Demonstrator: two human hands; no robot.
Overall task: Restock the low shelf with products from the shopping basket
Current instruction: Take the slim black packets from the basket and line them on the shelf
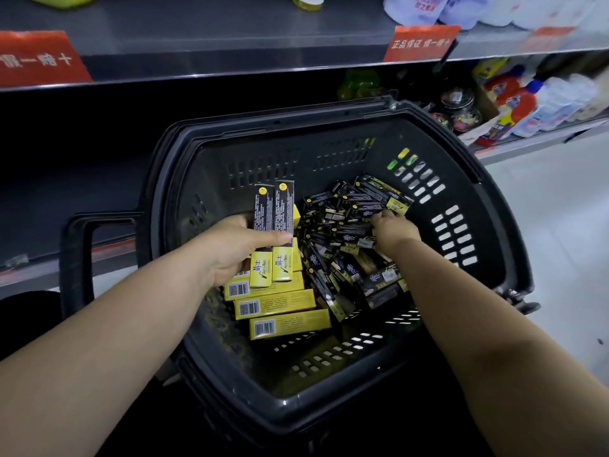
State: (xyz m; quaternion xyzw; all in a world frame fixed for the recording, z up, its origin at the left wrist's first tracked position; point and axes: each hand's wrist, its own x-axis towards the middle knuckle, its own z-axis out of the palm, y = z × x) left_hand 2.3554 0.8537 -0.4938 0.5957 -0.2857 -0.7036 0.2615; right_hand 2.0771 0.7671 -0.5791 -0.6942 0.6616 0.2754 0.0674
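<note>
A black shopping basket [487, 206] stands in front of me, filled with several black-and-yellow boxes [349, 239]. My left hand [237, 249] grips two of these boxes [273, 209] side by side, upright, above the basket's left side. Below it lie yellow boxes [283, 305] with barcodes facing up. My right hand [392, 227] reaches into the loose pile at the basket's right and its fingers curl round a box [382, 192] there. The low shelf [66, 192] behind the basket on the left is dark and looks bare.
An upper grey shelf [230, 37] carries red price tags [420, 42] and white packs. To the right, the low shelf holds bottles with red and blue caps [524, 103] and dark jars [458, 107]. White floor [560, 225] lies right of the basket.
</note>
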